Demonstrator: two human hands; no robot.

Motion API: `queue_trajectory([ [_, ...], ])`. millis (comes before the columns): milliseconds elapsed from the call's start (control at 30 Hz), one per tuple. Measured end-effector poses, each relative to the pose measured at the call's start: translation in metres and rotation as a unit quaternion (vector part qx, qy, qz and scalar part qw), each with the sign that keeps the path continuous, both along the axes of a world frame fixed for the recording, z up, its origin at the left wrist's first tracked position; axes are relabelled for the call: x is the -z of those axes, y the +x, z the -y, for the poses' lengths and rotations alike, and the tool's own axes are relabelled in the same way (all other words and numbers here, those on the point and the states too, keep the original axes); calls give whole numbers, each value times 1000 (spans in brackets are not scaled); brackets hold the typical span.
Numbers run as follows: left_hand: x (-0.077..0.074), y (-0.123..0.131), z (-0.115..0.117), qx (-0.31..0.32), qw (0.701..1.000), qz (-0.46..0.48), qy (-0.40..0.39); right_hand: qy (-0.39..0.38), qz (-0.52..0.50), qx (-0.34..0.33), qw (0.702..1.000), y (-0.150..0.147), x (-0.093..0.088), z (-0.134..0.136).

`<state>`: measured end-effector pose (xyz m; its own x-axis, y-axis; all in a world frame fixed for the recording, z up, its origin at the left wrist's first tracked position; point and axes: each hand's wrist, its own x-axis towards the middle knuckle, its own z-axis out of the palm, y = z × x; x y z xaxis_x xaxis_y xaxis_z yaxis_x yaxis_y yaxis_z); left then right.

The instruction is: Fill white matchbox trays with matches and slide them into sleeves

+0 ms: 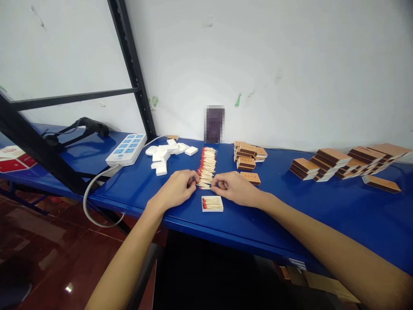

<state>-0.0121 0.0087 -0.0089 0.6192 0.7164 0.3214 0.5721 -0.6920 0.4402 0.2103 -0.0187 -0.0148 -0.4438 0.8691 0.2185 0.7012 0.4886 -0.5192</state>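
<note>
A long row of red-headed matches (pixel 208 161) lies on the blue table, heads to the left. At its near end, my left hand (pixel 179 188) curls its thumb and fingers against the match heads. My right hand (pixel 237 187) closes its fingers at the bare stick ends, opposite the left. A few matches span the small gap between both sets of fingertips; the exact grip is partly hidden. Just in front of the hands sits a white matchbox tray (pixel 213 210), partly filled with matches, heads to the left. A closed matchbox (pixel 251 178) lies beyond my right wrist.
White empty-looking matchbox trays (pixel 160 156) are heaped at left, beside a power strip (pixel 127 149) with a cable. Stacked matchboxes (pixel 247 150) stand behind my right hand, more stacks (pixel 334 157) farther right. A black metal shelf post (pixel 135 73) rises at left. The wall borders the table's back.
</note>
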Motion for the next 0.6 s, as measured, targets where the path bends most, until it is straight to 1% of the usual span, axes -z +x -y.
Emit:
queue_trajectory([
  [167, 0, 0, -1, -7, 1000, -3, 8, -15, -10, -2, 1000, 0, 0, 0],
  [367, -1, 1, 0, -1, 1000, -6, 9, -34, -24, -9, 999, 2, -1, -1],
  [600, -3, 1, 2, 27, 999, -20, 3, -80, -48, -19, 995, 7, -4, -4],
])
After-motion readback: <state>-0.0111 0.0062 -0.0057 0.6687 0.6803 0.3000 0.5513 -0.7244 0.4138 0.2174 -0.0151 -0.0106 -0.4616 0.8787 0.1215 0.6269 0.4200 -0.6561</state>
